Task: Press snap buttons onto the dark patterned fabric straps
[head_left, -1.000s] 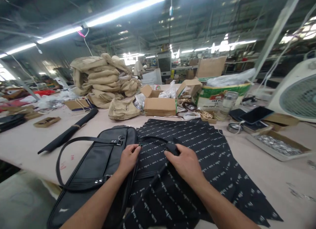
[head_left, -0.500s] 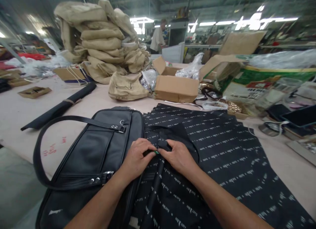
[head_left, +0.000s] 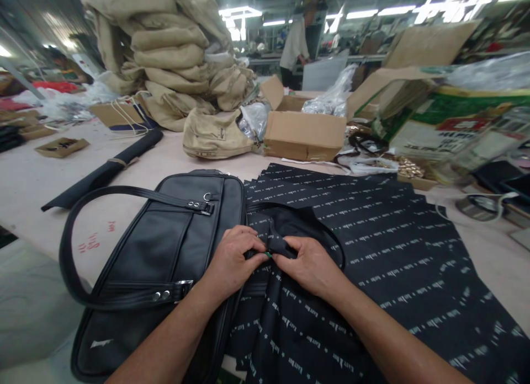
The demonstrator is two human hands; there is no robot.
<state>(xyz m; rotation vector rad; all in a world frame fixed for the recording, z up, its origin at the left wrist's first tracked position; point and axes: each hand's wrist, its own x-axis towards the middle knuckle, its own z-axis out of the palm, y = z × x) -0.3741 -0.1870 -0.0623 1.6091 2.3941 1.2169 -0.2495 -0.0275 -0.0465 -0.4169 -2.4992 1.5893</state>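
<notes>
A black leather-look bag (head_left: 165, 251) lies open on the table, its handle looped out to the left. Black lining fabric (head_left: 298, 329) with white lettering spreads from its right side. My left hand (head_left: 238, 257) pinches a fold of this lining between thumb and fingers. Close against it, my right hand (head_left: 308, 262) grips the same gathered fold. A tiny green thing (head_left: 268, 255) shows between the two thumbs; its kind is too small to make out. The fingertips partly hide the pinched spot.
Printed black fabric sheets (head_left: 393, 251) lie stacked to the right. A cardboard box (head_left: 304, 136) and a beige bag (head_left: 217, 133) stand beyond, before piled beige bags (head_left: 169, 47). At left are a dark roll (head_left: 103, 169) and a small tray (head_left: 62, 147). A person (head_left: 295, 44) stands far back.
The view has shifted, so the far objects sit higher in it. Both hands stay together at the lining fold, which is bunched a little more beside my right fingers.
</notes>
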